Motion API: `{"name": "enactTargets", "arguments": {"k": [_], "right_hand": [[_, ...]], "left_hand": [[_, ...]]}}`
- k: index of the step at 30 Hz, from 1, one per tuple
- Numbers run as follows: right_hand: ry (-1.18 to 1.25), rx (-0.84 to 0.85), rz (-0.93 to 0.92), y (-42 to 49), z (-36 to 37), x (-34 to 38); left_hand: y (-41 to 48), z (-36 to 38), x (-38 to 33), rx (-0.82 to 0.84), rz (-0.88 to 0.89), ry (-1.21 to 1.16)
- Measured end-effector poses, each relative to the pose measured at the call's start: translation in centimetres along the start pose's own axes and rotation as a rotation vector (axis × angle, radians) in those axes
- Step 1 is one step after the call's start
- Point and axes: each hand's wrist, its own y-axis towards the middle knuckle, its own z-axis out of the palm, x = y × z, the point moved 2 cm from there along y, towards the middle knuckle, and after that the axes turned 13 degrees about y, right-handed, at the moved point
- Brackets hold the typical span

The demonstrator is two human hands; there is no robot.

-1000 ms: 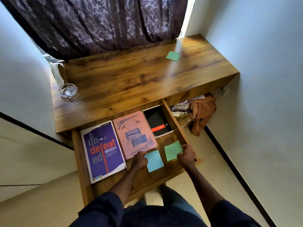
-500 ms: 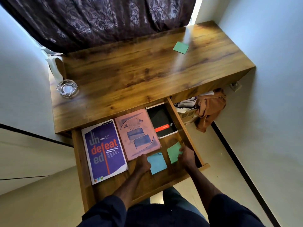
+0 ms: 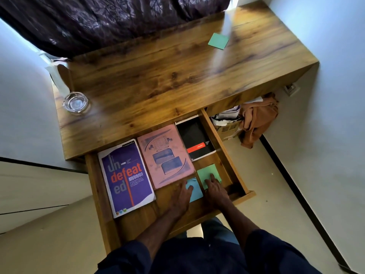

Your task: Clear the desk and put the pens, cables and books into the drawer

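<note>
The wooden drawer (image 3: 233,165) stands pulled out under the desk (image 3: 158,80). Inside lie a purple book (image 3: 126,177), a pink book (image 3: 165,155) and a black notebook (image 3: 195,137), side by side. Below them sit a blue sticky pad (image 3: 196,191) and a green sticky pad (image 3: 208,172). My left hand (image 3: 180,196) rests flat with its fingers on the blue pad. My right hand (image 3: 214,189) presses straight fingers on the green pad. A second green sticky pad (image 3: 218,40) lies on the desk's far right.
A glass ashtray (image 3: 76,102) sits at the desk's left edge. A dark curtain (image 3: 110,20) hangs behind the desk. Brown cloth (image 3: 258,117) and a cardboard box (image 3: 227,128) lie on the floor right of the drawer, near the white wall (image 3: 325,76).
Both hands slid forward, deeper into the drawer, pushing the blue and green pads toward the books. The camera moved closer to the desk.
</note>
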Motion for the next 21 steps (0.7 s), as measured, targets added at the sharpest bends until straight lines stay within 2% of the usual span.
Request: {"name": "enactTargets", "arguments": {"k": [2,4,17,21], "right_hand": [[-0.01,0.041,0.008,0.2,-0.1,-0.2],[-0.043,0.055,0.006,0.3,-0.2,-0.4],[-0.072,0.038,0.007,0.0,0.5,-1.9],[-0.005,-0.026,-0.006,-0.5,0.6,-2.0]], "left_hand": [[-0.2,0.1,0.2,0.089,-0.012,0.025],[-0.5,0.4,0.3,0.108,0.0,0.097],[0.3,1.6,-0.2,0.091,-0.045,0.046],[0.4,1.2,-0.3,0.08,-0.037,0.018]]}}
